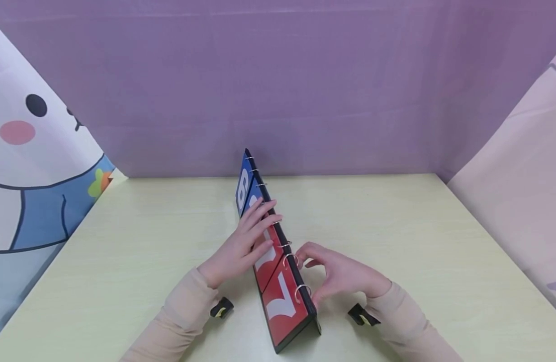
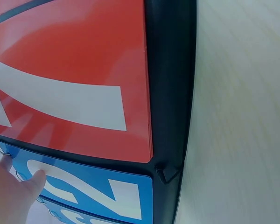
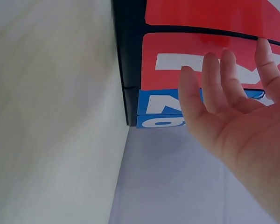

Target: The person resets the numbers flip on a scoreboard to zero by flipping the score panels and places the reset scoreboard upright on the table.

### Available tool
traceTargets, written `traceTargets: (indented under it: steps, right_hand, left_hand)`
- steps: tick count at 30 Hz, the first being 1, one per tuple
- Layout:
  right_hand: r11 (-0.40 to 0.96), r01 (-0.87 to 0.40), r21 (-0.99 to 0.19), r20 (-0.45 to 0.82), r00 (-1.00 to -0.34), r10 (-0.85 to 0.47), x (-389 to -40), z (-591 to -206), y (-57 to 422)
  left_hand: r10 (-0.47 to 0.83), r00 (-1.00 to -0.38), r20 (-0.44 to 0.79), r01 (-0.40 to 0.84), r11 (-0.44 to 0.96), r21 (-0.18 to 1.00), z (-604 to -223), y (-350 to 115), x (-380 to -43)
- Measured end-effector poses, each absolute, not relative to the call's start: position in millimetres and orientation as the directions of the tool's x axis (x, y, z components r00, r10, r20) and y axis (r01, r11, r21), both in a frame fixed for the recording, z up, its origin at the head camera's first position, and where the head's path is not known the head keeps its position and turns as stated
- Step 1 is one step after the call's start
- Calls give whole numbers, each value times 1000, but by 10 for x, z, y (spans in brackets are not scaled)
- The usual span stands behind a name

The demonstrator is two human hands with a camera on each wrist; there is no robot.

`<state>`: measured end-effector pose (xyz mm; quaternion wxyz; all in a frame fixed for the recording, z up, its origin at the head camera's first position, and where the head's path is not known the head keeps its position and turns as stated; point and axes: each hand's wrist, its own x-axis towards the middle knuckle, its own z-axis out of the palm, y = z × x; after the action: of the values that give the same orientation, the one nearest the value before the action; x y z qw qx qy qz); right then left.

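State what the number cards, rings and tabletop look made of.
Number cards: glossy plastic or coated card, as reflections suggest. Rings: probably polished metal, thin and silvery. Tabletop: pale, low-sheen wood or wood-look laminate, going by its faint grain.

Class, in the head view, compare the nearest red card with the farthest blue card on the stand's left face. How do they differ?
The red card sits at the near end, the blue card at the far end. The red card's white figure is open strokes; the blue card's seems to have closed loops. Both hang by metal rings from the black stand.
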<state>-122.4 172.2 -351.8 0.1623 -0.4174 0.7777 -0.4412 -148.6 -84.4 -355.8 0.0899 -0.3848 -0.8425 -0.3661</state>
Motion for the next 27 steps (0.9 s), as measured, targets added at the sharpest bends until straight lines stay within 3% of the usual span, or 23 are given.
traceTargets:
  steps: [12,20,27]
  right_hand:
    - [417,-471,-777,7,-669,-743,-1275,-3473,1830]
    - [455,-398,-796,-81,-676,-733,-1305,-3410,1955]
    - [504,-369,-781,-97,-725,-682,-1295,-3345,1998]
  left_hand:
    - [583,-689,432,713,434,551,-3552,-837,-1483]
    - [581,-694,426,707,438,555,-3547,-829,-1482]
    - [580,-698,419,702,441,559,-3541,-826,-1478]
